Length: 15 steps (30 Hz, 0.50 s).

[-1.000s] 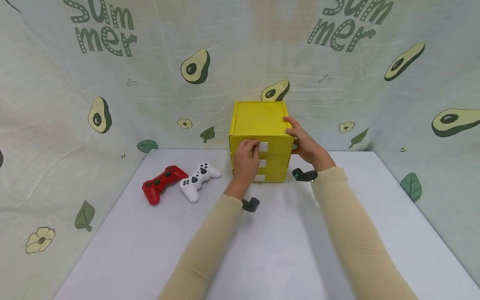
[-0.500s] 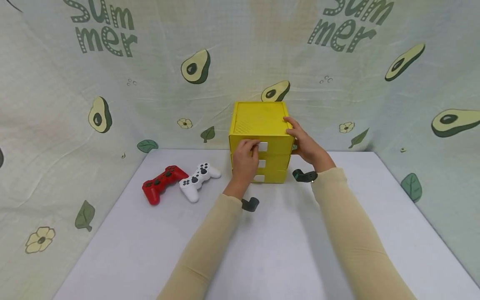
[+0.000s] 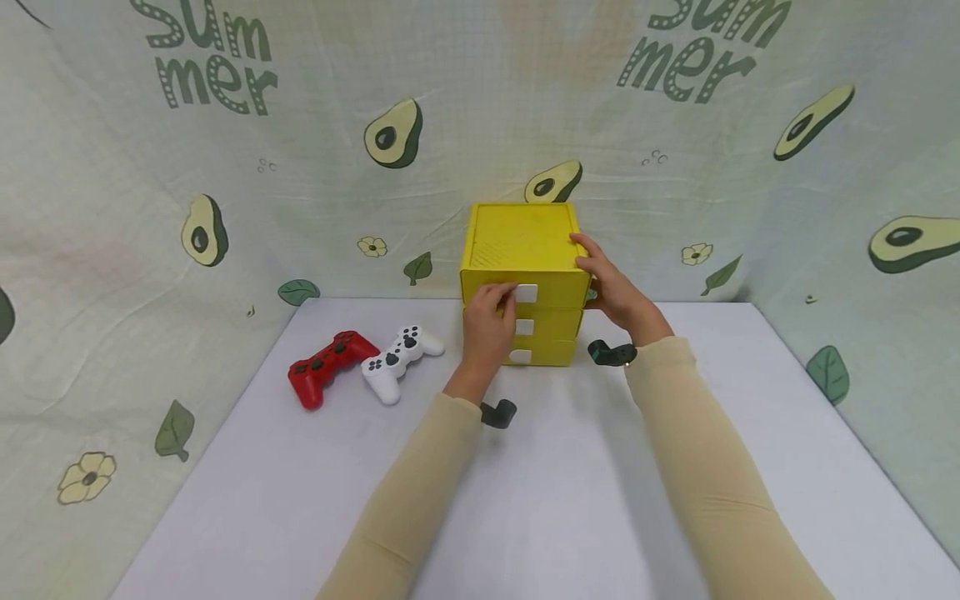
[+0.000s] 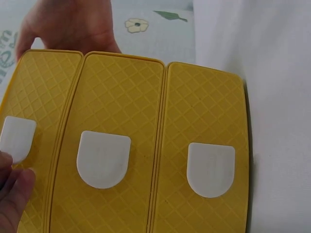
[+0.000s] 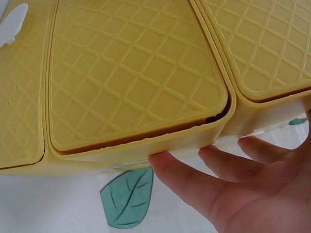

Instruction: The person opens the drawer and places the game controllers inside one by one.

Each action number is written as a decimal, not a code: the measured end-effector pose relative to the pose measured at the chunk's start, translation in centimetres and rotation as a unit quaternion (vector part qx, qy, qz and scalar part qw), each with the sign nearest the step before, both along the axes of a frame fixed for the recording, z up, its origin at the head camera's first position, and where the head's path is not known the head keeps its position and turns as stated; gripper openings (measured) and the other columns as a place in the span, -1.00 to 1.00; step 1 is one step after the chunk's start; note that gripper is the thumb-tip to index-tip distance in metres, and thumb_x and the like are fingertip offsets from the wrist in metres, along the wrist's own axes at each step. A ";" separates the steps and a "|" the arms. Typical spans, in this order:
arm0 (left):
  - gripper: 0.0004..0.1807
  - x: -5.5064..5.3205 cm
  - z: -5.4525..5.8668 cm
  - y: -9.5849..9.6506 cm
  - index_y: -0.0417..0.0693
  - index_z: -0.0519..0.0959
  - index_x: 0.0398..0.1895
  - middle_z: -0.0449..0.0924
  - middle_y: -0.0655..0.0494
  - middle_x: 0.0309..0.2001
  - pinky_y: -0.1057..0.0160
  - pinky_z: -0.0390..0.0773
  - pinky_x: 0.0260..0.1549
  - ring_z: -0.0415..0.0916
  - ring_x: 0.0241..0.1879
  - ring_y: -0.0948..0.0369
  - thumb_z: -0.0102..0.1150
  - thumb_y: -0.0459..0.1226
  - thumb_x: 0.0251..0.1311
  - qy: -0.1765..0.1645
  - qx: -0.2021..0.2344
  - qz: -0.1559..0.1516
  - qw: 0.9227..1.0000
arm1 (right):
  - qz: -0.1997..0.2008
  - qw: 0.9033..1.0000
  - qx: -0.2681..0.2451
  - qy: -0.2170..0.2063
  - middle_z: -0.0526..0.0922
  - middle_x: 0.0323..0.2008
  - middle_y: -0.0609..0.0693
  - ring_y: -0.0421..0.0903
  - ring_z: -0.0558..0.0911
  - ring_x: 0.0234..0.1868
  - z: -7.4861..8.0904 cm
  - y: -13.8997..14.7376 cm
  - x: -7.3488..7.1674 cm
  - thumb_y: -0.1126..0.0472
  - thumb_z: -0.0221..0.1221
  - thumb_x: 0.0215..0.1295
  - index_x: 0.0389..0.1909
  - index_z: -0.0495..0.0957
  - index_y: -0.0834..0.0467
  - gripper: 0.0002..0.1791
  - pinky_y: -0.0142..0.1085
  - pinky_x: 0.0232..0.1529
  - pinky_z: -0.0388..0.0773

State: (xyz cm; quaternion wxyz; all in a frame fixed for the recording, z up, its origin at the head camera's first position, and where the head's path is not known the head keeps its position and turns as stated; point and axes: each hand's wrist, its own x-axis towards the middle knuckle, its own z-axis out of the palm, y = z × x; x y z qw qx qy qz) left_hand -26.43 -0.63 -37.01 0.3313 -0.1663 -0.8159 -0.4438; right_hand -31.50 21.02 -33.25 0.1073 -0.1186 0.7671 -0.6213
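A yellow cabinet (image 3: 521, 237) with three stacked drawers stands at the back of the table. Each drawer front has a white handle; all three fronts look pushed in. My left hand (image 3: 486, 333) is at the top drawer's handle (image 3: 527, 293), pinching its edge between thumb and finger. The left wrist view shows those fingertips (image 4: 22, 182) at the rounded end of the handle (image 4: 18, 138). My right hand (image 3: 617, 293) rests against the cabinet's right side, with fingers over the top edge. In the right wrist view its fingers (image 5: 182, 182) are spread and fairly straight against the side wall.
On the left of the white table (image 3: 562, 517) lie a red game controller (image 3: 330, 368) and a white game controller (image 3: 399, 363), close together. A printed cloth (image 3: 300, 167) with avocados hangs right behind the cabinet and along both sides.
My left hand has slid very slightly left and down along the top handle. The right hand, cabinet and controllers stay in place; the head view has shifted a little.
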 end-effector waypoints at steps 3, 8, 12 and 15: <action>-0.79 0.1 -0.3 -0.2 -0.20 0.67 -0.08 0.64 -0.04 -0.20 0.32 0.65 -0.13 0.60 -0.20 0.14 0.11 -0.36 0.30 -0.001 0.002 -0.003 1.000 | -0.001 1.000 0.005 0.004 -0.31 0.55 -0.13 0.30 0.07 0.43 0.0 0.1 0.0 -0.23 -0.25 0.44 0.44 -0.17 -0.51 -0.41 0.33 0.29 0.17; -0.78 0.3 -0.8 -0.4 -0.19 0.67 -0.08 0.64 -0.04 -0.22 0.34 0.65 -0.16 0.60 -0.23 0.15 0.11 -0.35 0.30 0.000 0.010 -0.008 1.000 | -0.005 1.000 0.007 0.003 -0.28 0.55 -0.12 0.29 0.08 0.43 -0.2 0.1 -0.2 -0.24 -0.25 0.43 0.43 -0.15 -0.52 -0.42 0.33 0.29 0.18; -0.78 0.4 -1.2 -0.6 -0.19 0.66 -0.07 0.63 -0.05 -0.20 0.34 0.65 -0.17 0.60 -0.22 0.14 0.14 -0.36 0.28 -0.010 0.021 -0.015 1.000 | -0.006 1.000 0.008 0.004 -0.28 0.55 -0.11 0.29 0.08 0.43 -0.2 0.1 -0.2 -0.24 -0.26 0.43 0.43 -0.15 -0.50 -0.41 0.33 0.29 0.18; -0.77 0.6 -1.4 -0.7 -0.19 0.65 -0.05 0.62 -0.05 -0.18 0.33 0.65 -0.15 0.60 -0.20 0.14 0.16 -0.37 0.26 -0.022 0.029 -0.018 0.999 | -0.007 1.000 0.008 0.004 -0.28 0.55 -0.11 0.29 0.08 0.43 -0.2 0.1 -0.2 -0.24 -0.26 0.43 0.43 -0.14 -0.50 -0.42 0.33 0.29 0.17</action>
